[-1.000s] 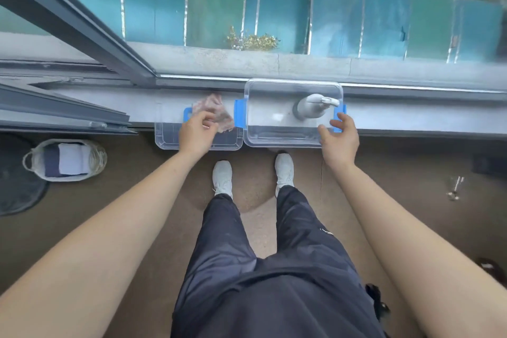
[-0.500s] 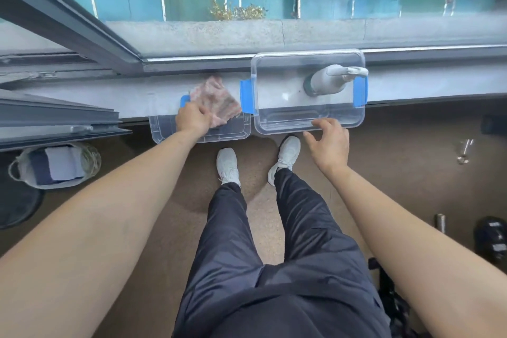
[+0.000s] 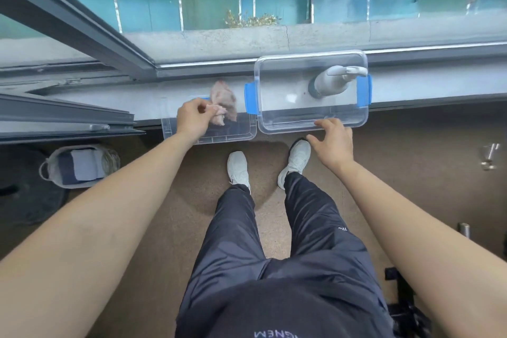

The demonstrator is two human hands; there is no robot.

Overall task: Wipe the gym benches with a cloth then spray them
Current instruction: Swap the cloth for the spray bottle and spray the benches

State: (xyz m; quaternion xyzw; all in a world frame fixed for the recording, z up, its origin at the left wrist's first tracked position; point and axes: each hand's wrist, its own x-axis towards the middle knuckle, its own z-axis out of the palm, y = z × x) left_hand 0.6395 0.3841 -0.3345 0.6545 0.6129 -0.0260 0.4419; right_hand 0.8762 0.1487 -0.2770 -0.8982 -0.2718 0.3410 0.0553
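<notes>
We look down at a grey window ledge (image 3: 131,104) where a clear plastic storage box (image 3: 288,126) with blue latches (image 3: 251,99) sits, its near wall hanging a little past the ledge's edge. A grey spray bottle (image 3: 327,84) stands inside it, toward the right end, with its nozzle pointing right. Just left of the box and touching it lies a clear lid (image 3: 236,134), also jutting over the edge. Our left hand (image 3: 192,118) hovers over that lid with its fingers (image 3: 211,112) curled and pressed against the thumb, pinching the near left corner of a crumpled pinkish cloth (image 3: 225,101). The rest of the cloth bunches away from the fingertips, up and to the right, reaching toward the box's left latch without meeting it. We cannot tell whether the cloth rests on the lid or is lifted clear of it. Our right hand (image 3: 333,143) is at the near wall of the box, holding nothing; its fingers are loosely spread and gently bent, its fingertips (image 3: 322,123) touch the rim, and the thumb points left. Below the ledge, white shoes (image 3: 238,167) stand on brown carpet, and a basket (image 3: 111,162) of folded cloths sits on the floor at far left.
</notes>
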